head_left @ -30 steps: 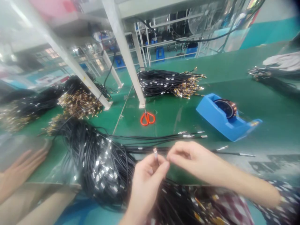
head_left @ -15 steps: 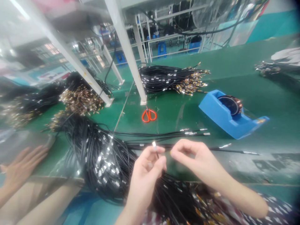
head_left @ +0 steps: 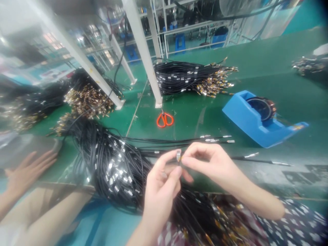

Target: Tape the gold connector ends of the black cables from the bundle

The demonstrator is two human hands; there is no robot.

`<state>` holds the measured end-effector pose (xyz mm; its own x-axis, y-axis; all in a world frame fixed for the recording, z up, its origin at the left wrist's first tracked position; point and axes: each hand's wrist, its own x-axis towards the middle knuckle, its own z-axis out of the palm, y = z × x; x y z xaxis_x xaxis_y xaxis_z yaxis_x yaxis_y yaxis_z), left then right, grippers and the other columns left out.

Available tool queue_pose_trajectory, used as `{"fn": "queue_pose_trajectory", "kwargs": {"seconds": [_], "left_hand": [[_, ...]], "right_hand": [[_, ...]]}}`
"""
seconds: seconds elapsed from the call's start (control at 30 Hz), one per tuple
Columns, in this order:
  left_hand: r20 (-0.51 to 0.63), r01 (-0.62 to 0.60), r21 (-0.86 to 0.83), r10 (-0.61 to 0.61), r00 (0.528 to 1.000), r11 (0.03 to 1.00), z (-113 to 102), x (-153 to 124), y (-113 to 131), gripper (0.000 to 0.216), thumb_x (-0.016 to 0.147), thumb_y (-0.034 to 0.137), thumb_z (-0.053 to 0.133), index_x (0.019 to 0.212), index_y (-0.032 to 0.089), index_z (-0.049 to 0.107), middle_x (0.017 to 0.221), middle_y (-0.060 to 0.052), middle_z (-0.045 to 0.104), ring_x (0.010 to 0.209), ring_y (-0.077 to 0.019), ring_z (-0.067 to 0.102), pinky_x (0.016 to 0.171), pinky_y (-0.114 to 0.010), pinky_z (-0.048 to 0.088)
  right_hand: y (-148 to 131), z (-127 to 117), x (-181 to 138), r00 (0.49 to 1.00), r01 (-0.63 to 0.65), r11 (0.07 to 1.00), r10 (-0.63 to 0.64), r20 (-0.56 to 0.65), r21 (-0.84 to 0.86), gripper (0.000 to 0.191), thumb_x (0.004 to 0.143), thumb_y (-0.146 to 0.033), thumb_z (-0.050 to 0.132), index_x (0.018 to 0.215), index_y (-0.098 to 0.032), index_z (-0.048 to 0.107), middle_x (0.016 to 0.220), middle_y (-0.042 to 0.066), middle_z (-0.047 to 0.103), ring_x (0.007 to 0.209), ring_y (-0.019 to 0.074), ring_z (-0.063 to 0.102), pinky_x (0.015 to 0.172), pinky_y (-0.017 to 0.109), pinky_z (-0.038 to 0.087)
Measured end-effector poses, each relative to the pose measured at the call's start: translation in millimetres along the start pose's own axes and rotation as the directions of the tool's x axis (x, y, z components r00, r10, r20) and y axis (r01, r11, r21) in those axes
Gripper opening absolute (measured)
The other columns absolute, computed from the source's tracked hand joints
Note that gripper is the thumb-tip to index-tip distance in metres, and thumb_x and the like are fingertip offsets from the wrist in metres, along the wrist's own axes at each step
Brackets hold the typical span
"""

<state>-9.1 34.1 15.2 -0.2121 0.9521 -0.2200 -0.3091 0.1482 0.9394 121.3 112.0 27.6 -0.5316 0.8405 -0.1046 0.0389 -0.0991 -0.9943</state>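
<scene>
My left hand [head_left: 161, 184] is closed in a pinch on a black cable, whose silver metal connector [head_left: 178, 155] points up between thumb and forefinger. Right beside that connector, my right hand [head_left: 211, 158] pinches a tiny amber piece of tape at its fingertips, partly hidden. Below both hands a thick bundle of black cables [head_left: 187, 212] runs over my lap. Left of my left hand lies a big heap of black cables [head_left: 115, 171] with many silver connectors. Several loose cables with silver ends [head_left: 212, 140] stretch across the table behind my hands.
A blue tape dispenser [head_left: 246, 119] with an amber tape roll [head_left: 262, 107] stands at right. Orange-handled scissors [head_left: 165, 120] lie near a white post [head_left: 145, 54]. More cable bundles [head_left: 189, 77] sit farther back. Another person's hand [head_left: 28, 171] rests at far left.
My right hand has moved in so its fingertips meet the connector held in my left hand. The connector has shifted slightly right. The whole view has tilted a little.
</scene>
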Motion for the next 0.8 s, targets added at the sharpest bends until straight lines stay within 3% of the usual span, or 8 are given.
{"fn": "queue_pose_trajectory", "kwargs": {"seconds": [0.53, 0.8], "left_hand": [[0.03, -0.01, -0.008, 0.01, 1.0, 1.0, -1, -3, -1, 0.028, 0.09, 0.025, 0.062, 0.116, 0.019, 0.056, 0.063, -0.004, 0.069, 0.04, -0.003, 0.028, 0.04, -0.017, 0.016], [-0.106, -0.028, -0.049, 0.023, 0.994, 0.998, 5, 1, -1, 0.014, 0.088, 0.03, 0.065, 0.094, 0.017, 0.063, 0.054, 0.003, 0.057, 0.039, -0.0023, 0.029, 0.038, -0.016, 0.014]], "right_hand": [[4, 5, -1, 1.0, -0.02, 0.994, 0.017, 0.023, 0.107, 0.019, 0.08, -0.031, 0.068, 0.07, -0.017, 0.061, 0.051, -0.001, 0.06, 0.05, 0.0151, 0.057, 0.058, 0.031, 0.048], [5, 15, -4, 0.999, 0.02, 0.997, -0.018, -0.032, 0.077, 0.018, 0.079, -0.025, 0.064, 0.065, -0.017, 0.058, 0.053, -0.003, 0.057, 0.054, 0.0115, 0.05, 0.062, 0.028, 0.043]]}}
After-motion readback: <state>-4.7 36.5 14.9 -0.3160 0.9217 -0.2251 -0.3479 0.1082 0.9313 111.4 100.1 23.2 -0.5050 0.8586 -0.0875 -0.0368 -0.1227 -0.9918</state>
